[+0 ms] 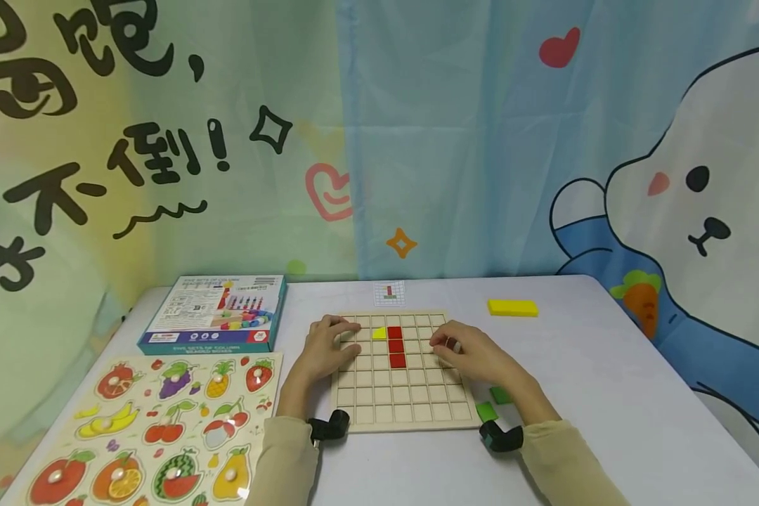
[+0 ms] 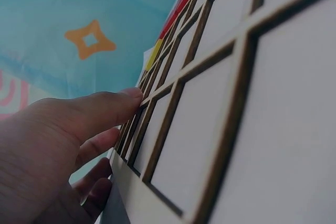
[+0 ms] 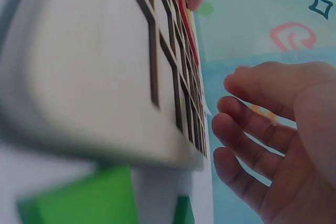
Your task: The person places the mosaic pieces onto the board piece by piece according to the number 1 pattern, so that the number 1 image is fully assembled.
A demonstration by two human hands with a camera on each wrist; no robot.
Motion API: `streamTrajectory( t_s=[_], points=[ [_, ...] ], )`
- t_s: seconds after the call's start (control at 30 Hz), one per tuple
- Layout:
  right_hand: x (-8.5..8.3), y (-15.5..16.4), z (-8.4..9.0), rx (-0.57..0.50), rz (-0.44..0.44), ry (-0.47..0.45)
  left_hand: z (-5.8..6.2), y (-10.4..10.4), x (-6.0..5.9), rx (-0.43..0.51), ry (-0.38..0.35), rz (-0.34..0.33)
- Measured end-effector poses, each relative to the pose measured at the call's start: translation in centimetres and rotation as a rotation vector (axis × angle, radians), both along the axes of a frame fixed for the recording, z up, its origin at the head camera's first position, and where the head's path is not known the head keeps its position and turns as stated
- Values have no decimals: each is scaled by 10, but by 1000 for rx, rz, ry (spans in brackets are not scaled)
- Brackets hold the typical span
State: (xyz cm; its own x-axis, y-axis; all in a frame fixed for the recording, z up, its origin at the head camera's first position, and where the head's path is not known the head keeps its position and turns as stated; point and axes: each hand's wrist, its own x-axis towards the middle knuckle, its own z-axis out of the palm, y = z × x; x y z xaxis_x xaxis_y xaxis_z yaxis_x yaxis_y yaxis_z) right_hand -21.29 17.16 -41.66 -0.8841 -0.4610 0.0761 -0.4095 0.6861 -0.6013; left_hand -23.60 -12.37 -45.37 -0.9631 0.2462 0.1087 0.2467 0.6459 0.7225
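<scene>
A wooden grid board [image 1: 411, 414] lies on the table between the hands. Three red tiles [image 1: 396, 346] fill a column of its cells, and a yellow tile [image 1: 379, 334] sits left of the top one. My left hand [image 1: 325, 349] rests at the board's left edge; the left wrist view shows its thumb [image 2: 113, 106] on the grid, with no piece held. Over the board's right edge hovers my right hand [image 1: 474, 346]. In the right wrist view its fingers [image 3: 244, 140] bend loosely around nothing. Two green tiles [image 1: 485, 412] lie by the board's lower right corner.
Behind the board is a small pattern card [image 1: 388, 293] with a red and green figure. A yellow block [image 1: 512, 308] lies at the back right. On the left are a boxed set [image 1: 211, 316] and a fruit puzzle board [image 1: 133, 422]. A printed curtain [image 1: 430, 140] hangs behind.
</scene>
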Motion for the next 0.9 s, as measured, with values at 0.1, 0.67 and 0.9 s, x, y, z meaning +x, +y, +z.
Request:
streamTrajectory(
  t_s=[0.1, 0.67, 0.9],
  points=[
    [0, 8, 1, 16, -4, 14, -1, 0, 0, 0, -1, 2],
    [5, 48, 1, 109, -29, 30, 0, 1, -1, 9, -22, 16],
    [9, 63, -2, 113, 8, -54, 0, 1, 1, 3, -11, 13]
  ],
)
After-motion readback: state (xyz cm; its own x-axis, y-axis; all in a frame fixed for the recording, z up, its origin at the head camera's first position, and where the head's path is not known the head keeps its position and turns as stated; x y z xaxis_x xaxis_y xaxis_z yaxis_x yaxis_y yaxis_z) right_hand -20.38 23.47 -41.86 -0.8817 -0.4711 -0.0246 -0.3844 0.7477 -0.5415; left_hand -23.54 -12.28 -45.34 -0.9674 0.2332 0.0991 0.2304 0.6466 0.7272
